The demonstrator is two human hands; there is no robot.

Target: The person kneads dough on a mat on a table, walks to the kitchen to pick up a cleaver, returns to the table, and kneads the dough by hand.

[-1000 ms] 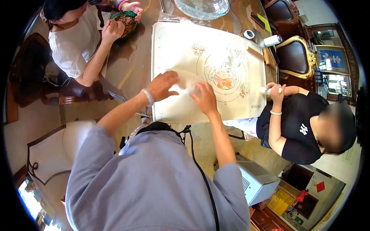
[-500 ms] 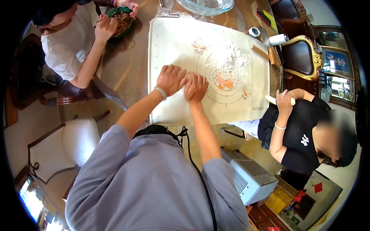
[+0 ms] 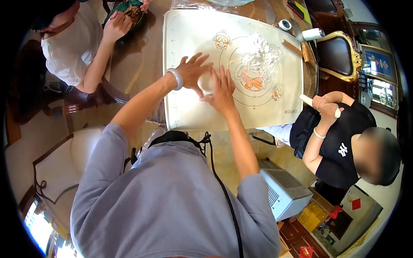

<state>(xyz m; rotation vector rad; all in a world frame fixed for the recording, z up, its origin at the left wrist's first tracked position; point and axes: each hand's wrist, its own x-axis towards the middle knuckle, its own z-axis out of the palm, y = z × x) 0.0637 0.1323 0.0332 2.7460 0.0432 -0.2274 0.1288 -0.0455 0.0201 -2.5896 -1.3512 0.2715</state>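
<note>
A pale, rounded lump of dough (image 3: 207,82) lies on the cream printed mat (image 3: 189,116), between my two hands. My left hand (image 3: 192,74), with a pale bangle at the wrist, is at the dough's left side, fingers spread. On the other side my right hand (image 3: 221,91) rests against the dough with its fingers stretched out. Part of the dough is hidden by my fingers. White flour (image 3: 259,53) is heaped on the mat's upper right, over the printed circles.
At the right a person in black holds a pale rolling pin (image 3: 306,100). Another person at upper left has hands at a green bowl (image 3: 124,6) of brown filling. A wooden stick (image 3: 292,47) and a white cylinder (image 3: 313,34) lie by the mat's right edge.
My hands were pressed together on the dough half a second ago; they have moved apart and the fingers have opened, showing the dough. The person at right now has both hands on the rolling pin.
</note>
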